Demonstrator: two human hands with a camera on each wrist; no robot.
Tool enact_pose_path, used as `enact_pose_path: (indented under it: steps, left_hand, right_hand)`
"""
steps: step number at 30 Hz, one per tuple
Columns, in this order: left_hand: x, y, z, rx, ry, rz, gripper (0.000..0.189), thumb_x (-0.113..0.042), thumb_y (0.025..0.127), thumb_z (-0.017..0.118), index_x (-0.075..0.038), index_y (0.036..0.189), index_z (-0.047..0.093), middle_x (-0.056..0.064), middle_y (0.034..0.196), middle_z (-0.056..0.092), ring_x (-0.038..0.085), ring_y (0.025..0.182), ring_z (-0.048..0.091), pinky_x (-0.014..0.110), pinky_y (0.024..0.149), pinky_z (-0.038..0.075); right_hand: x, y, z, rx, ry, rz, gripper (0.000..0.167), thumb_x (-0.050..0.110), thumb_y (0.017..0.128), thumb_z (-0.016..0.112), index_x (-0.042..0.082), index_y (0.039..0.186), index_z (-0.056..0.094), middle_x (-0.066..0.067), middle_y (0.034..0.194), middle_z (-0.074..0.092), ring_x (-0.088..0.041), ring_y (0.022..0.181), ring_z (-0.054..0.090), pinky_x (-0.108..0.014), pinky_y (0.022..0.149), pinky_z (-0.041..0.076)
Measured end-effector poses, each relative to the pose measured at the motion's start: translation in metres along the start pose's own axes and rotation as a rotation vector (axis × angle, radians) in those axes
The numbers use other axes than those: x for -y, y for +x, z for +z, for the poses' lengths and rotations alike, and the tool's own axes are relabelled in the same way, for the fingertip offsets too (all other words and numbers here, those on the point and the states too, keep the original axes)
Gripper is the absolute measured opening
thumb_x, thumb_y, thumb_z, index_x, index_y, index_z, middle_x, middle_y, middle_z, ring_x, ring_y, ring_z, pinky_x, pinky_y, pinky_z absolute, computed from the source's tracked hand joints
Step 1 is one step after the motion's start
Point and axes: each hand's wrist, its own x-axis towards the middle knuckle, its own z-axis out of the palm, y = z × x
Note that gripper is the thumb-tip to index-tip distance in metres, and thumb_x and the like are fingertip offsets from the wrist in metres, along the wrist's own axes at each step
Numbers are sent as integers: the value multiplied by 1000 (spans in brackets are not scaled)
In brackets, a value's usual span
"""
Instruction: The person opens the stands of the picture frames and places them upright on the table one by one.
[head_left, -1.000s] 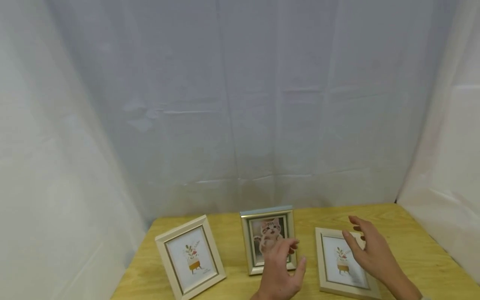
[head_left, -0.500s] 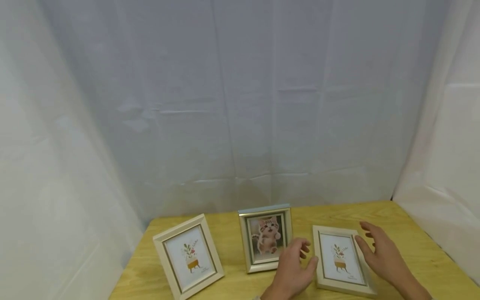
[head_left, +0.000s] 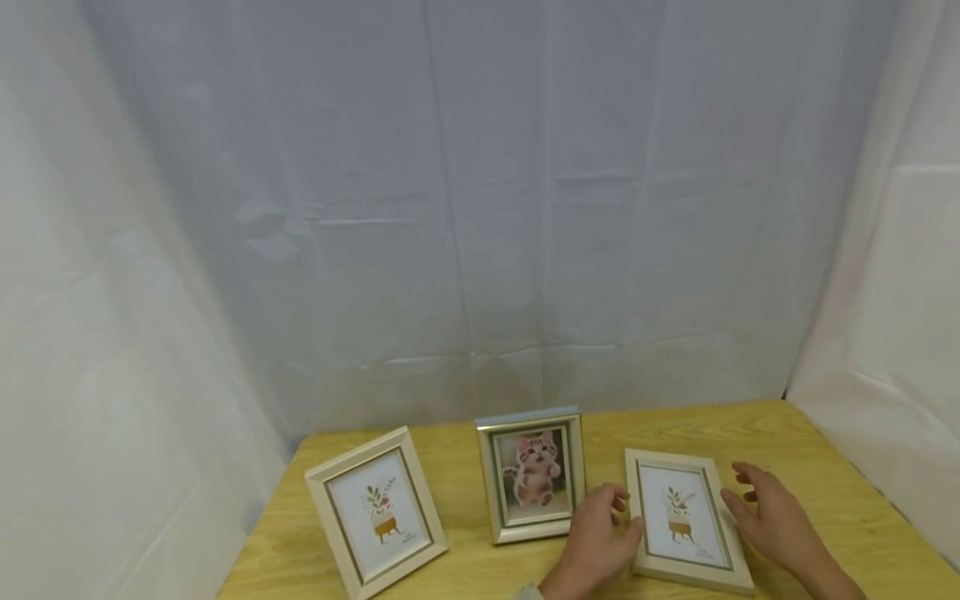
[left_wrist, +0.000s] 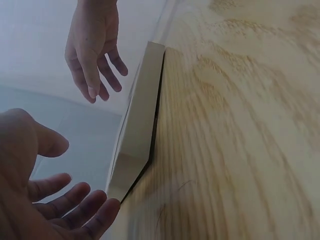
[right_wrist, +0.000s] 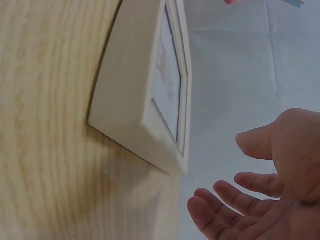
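A cream photo frame [head_left: 647, 533] with a potted-plant print lies flat, face up, at the right of the table. My left hand [head_left: 596, 537] is at its left edge, fingers loosely bent and holding nothing; the left wrist view puts a fingertip by the frame's corner [left_wrist: 122, 172], contact unclear. Off the frame's right edge, my right hand [head_left: 776, 521] hovers with relaxed, spread fingers and nothing in them. The right wrist view shows a gap between those fingertips [right_wrist: 200, 210] and the frame's side [right_wrist: 122, 75].
A gold-edged photo frame [head_left: 534, 479] with a kitten picture stands upright just left of my left hand. Farther left, another cream plant-print frame [head_left: 386, 517] leans back, turned at an angle. Pale sheeting [head_left: 480, 208] walls in the wooden table [head_left: 750, 425] behind and at both sides.
My left hand has moved right, away from in front of the kitten frame to the flat frame's left edge. The right hand has shifted right and lower, from over that frame to beside it.
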Motion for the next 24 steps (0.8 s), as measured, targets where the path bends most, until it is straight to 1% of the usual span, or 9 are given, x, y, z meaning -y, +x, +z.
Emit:
enact_pose_path:
  steps: [3,5,8,11,14,17,19,22,24]
  left_hand:
    - [-2,2,4,-12,17,-2,25,-23,91,69,-9,112,65,2,96,65,5,78,55,20,68,42]
    - [-4,2,7,-26,29,-15,26,-24,92,68,-9,112,66,2,94,65,5,77,53,21,68,41]
    - [-6,4,12,-65,64,-34,27,-25,91,68,-9,112,66,2,93,64,5,76,52,23,68,41]
    - [-5,6,17,-114,105,-48,27,-26,90,69,-10,112,67,1,92,65,7,78,54,24,69,43]
    - [-7,7,22,-135,128,-79,27,-25,89,71,-9,111,68,0,91,65,10,81,58,27,71,46]
    - [-10,7,25,-132,148,-109,29,-26,89,71,-8,112,68,1,92,66,15,85,61,30,74,50]
    - [-11,7,26,-126,167,-118,31,-26,89,71,-5,113,69,4,95,67,20,89,64,33,77,53]
    - [-12,7,28,-89,190,-138,34,-27,91,69,-3,114,70,8,100,69,25,95,66,36,82,56]
    - [-13,8,29,-65,206,-149,35,-28,91,68,-2,115,70,10,102,69,26,97,66,37,84,56]
  right_hand:
    - [-5,2,2,44,13,44,53,14,99,62,-21,135,45,-43,121,59,-45,97,68,-53,80,58]
    - [-7,3,4,69,24,73,54,14,99,62,-21,136,44,-43,122,58,-44,98,68,-53,81,58]
    - [-9,4,7,93,32,111,55,15,99,60,-21,136,43,-43,123,58,-43,98,68,-53,82,58]
    - [-12,4,9,121,39,143,56,17,100,59,-21,136,42,-43,122,58,-43,98,69,-52,82,58]
    - [-14,3,10,145,45,163,57,18,100,59,-21,136,42,-42,120,59,-41,97,69,-50,81,59]
    - [-16,3,12,166,51,168,57,20,100,59,-22,136,42,-41,119,60,-38,96,70,-47,79,59]
    - [-17,3,12,176,48,172,58,21,100,58,-23,135,43,-40,118,62,-36,95,70,-46,79,59]
    - [-19,4,13,195,36,186,59,24,100,58,-24,133,44,-38,116,63,-36,95,70,-47,79,59]
    - [-20,4,14,207,36,202,60,24,100,59,-24,133,45,-37,116,64,-38,96,70,-47,80,59]
